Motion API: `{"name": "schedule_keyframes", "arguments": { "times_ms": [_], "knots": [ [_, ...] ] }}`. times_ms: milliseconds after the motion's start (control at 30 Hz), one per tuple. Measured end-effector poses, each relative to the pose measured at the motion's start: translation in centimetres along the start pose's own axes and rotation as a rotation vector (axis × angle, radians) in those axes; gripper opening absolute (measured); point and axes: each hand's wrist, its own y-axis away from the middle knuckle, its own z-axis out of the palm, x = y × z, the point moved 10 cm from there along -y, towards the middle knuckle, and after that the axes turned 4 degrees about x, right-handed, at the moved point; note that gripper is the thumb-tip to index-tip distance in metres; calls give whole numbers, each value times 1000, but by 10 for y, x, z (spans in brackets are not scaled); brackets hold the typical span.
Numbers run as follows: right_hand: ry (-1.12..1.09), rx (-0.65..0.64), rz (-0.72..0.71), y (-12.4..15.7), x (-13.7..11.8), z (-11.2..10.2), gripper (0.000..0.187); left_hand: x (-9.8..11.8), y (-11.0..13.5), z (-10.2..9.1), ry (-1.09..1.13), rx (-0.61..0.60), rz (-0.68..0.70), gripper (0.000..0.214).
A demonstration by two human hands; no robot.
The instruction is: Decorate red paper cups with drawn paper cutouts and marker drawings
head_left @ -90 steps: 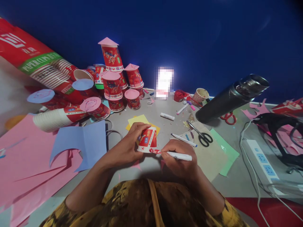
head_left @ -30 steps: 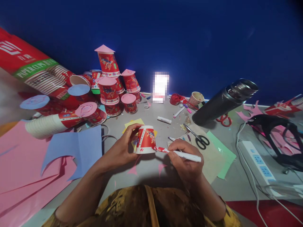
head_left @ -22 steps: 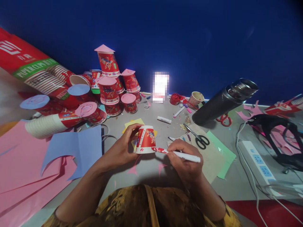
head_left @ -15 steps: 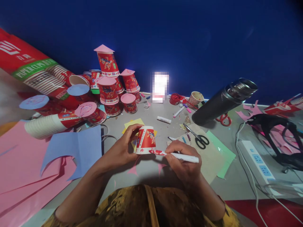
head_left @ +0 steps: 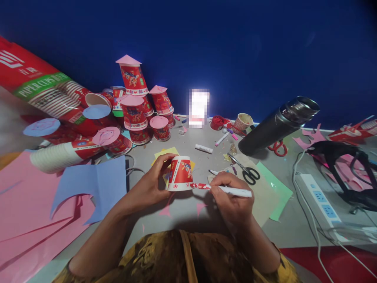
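My left hand [head_left: 156, 177] is closed around the left side of a red and white paper cup [head_left: 182, 173], which is held upside down with its wide rim at the bottom. Between the fingers of my right hand [head_left: 232, 194] is a white marker [head_left: 235, 191] with a red-stained front end. Its tip points left and meets the right edge of the cup's white rim band, where small red marks show. Whether the tip presses on the cup, I cannot tell. Yellow paper [head_left: 167, 152] lies behind the cup, and pink scraps [head_left: 200, 209] lie below it.
Stacked paper cups with pink paper tops [head_left: 134, 112] stand at the back left. Black-handled scissors [head_left: 250, 175], a dark flask [head_left: 273, 127] and a power strip [head_left: 321, 202] are on the right. Blue paper [head_left: 100, 184] and pink sheets [head_left: 23, 208] cover the left.
My right hand and the marker have shifted slightly right and up, so the tip has moved from the rim's front to its right edge. The cup has moved slightly left.
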Motion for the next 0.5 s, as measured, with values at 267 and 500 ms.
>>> {"name": "schedule_keyframes", "arguments": {
  "times_ms": [267, 500],
  "knots": [
    [0, 28, -19, -4, -5, -1, 14, -1, 0, 0, 3, 1, 5, 82],
    [-2, -6, -13, -6, -7, 2, 14, 1, 0, 1, 2, 5, 15, 80]
  ]
}}
